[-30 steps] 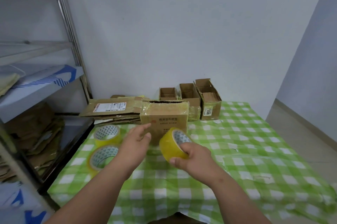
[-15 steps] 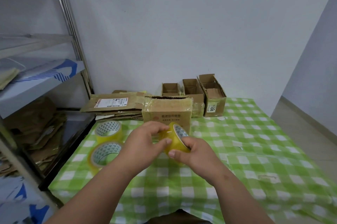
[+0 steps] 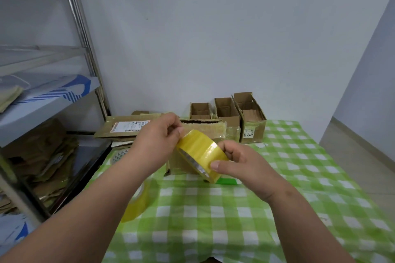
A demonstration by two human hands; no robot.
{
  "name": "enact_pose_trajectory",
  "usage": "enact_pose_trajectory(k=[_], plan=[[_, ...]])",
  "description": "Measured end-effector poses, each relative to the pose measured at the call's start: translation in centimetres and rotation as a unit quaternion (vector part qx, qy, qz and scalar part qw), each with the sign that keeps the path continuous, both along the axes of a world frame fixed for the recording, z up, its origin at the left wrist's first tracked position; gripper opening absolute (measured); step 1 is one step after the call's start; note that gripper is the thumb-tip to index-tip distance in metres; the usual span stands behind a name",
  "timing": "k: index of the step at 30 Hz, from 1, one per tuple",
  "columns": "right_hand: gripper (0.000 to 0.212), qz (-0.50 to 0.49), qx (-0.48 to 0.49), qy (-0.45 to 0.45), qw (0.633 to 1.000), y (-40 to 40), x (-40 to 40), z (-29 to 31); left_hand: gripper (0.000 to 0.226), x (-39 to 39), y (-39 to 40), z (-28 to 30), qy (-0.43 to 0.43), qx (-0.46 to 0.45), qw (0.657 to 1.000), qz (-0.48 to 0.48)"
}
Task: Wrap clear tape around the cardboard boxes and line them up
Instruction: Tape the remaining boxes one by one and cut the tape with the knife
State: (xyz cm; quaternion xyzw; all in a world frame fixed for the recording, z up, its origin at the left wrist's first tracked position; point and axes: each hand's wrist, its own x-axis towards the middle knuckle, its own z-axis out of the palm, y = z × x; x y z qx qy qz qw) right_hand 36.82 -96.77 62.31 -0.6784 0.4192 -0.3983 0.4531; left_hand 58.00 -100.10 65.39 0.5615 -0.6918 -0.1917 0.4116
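The left forearm point(image 3: 89, 205) covers most of two tape rolls point(image 3: 136, 202) at eight o'clock. The held roll point(image 3: 199, 151) and both hands hide the front of the box point(image 3: 205, 130) behind them. The shelf point(image 3: 42, 100) at nine o'clock is cut off by the frame's edge. Label print point(image 3: 128, 126) is too small to read.

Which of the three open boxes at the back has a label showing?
The rightmost box, the one marked 7108 on its front. The other two show no label.
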Motion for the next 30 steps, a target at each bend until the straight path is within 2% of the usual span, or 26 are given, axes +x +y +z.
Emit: enact_pose_trajectory(k=[4,7,11,15,21,27,30], plan=[[0.026,0.015,-0.018,-0.031,0.999,-1.0,-0.3,2.2,0.02,0.1,-0.7,1.1,0.098,0.033,0.995,-0.001],[0.031,0.007,-0.044,-0.014,0.999,-2.1,-0.7,3.6,0.018,0.3,-1.1,2.3,0.159,0.049,0.986,-0.002],[0.03,0.024,-0.052,-0.01,0.998,-3.3,-1.0,5.5,0.013,0.4,-1.9,4.0,0.183,0.041,0.982,-0.015],[0.019,0.039,-0.046,-0.022,0.998,-4.5,-1.5,7.1,0.012,0.3,-3.0,4.9,0.192,0.049,0.98,-0.021],[0.036,-0.017,-0.034,-0.005,0.999,-6.2,-4.1,7.6,0.012,2.2,-5.1,5.4,0.276,0.069,0.958,0.037],[0.043,-0.014,-0.013,-0.023,1.0,-7.6,-6.4,8.1,0.013,3.0,-6.6,4.3,0.268,0.095,0.957,0.052],[0.036,-0.04,-0.007,-0.015,0.999,-8.4,-7.1,8.7,0.013,2.6,-7.4,4.1,0.26,0.092,0.959,0.064]])
